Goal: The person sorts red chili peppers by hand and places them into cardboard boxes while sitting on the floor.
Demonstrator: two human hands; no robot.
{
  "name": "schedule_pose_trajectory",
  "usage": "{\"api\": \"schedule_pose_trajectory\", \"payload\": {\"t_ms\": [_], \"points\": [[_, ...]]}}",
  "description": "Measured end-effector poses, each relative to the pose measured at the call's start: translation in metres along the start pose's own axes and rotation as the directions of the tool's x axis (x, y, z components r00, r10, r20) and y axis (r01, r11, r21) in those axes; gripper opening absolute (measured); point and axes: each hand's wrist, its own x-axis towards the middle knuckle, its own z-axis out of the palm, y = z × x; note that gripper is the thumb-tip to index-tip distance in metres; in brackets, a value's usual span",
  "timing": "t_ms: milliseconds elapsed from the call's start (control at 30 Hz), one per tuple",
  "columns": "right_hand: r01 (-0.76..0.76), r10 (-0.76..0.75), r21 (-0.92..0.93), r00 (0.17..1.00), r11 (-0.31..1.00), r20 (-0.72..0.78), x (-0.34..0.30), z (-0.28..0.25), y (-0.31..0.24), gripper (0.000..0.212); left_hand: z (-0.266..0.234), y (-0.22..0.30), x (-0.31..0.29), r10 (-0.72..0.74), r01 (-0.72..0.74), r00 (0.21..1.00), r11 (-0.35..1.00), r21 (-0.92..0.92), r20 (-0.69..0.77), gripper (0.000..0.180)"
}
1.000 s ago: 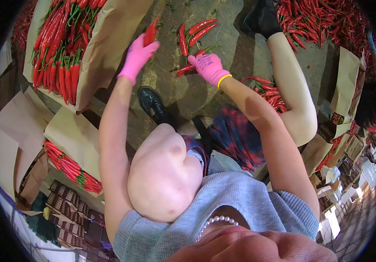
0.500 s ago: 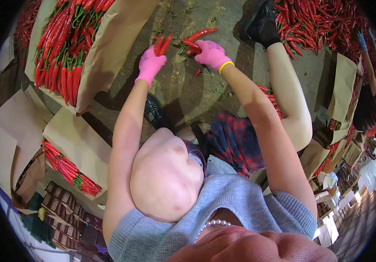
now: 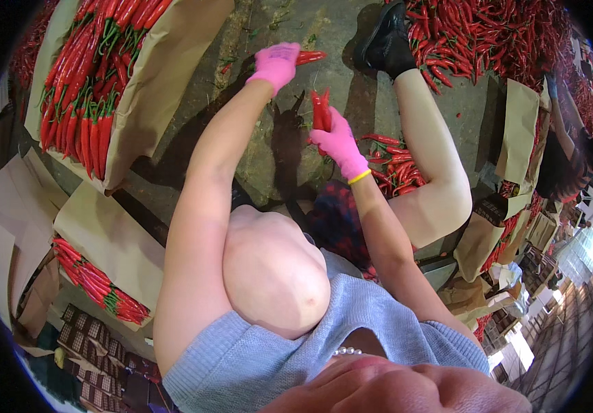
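My left hand [image 3: 277, 67], in a pink glove, reaches over the floor with its fingers closed around one end of a red chili pepper [image 3: 311, 57]. The other end of that pepper sticks out to the right. My right hand [image 3: 340, 143], gloved in pink with a yellow cuff, is nearer to me and closed on a small bunch of red chili peppers [image 3: 321, 110], their ends pointing away from me. Just right of this wrist, a small heap of red chilies [image 3: 398, 167] lies on the floor by my bent leg.
On the left stands a paper-lined box [image 3: 172, 76] packed with rows of red chilies [image 3: 90, 110]. A second lined box [image 3: 107, 224] is nearer. A large chili pile [image 3: 475, 34] fills the far right, beside my black shoe [image 3: 384, 41]. Another person [image 3: 565, 151] works at the right.
My left hand has moved right to the pepper on the floor. My right hand has drawn back toward me and now holds an upright bunch. The head view has shifted slightly.
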Motion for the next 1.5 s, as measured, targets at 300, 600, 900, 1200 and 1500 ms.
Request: {"api": "schedule_pose_trajectory", "payload": {"t_ms": [300,600,900,1200,1500], "points": [[0.311,-0.419,0.424,0.888,0.851,0.188,0.039,0.047,-0.068,0.081,-0.037,-0.026,-0.140,-0.092,0.091,0.988,-0.316,-0.944,0.126,0.047],[-0.107,-0.242,0.644,0.870,0.758,0.429,0.049,0.143,-0.106,0.058,-0.097,-0.088,-0.199,-0.255,-0.020,0.967,-0.153,-0.988,0.020,0.046],[-0.286,-0.168,0.387,0.573,0.877,0.802,0.102,0.190,-0.180,0.048,-0.076,-0.152,-0.204,-0.237,-0.141,0.969,-0.755,-0.641,0.066,0.043],[-0.308,-0.449,0.859,0.751,0.410,0.484,-0.007,0.204,-0.179,0.051,-0.198,-0.115,-0.234,-0.146,0.066,0.989,0.633,-0.771,-0.036,0.048],[-0.348,-0.385,0.903,0.820,0.252,0.423,0.039,0.244,-0.246,0.034,-0.300,-0.149,-0.216,-0.035,0.095,0.897,0.989,0.116,-0.440,0.065]]}}
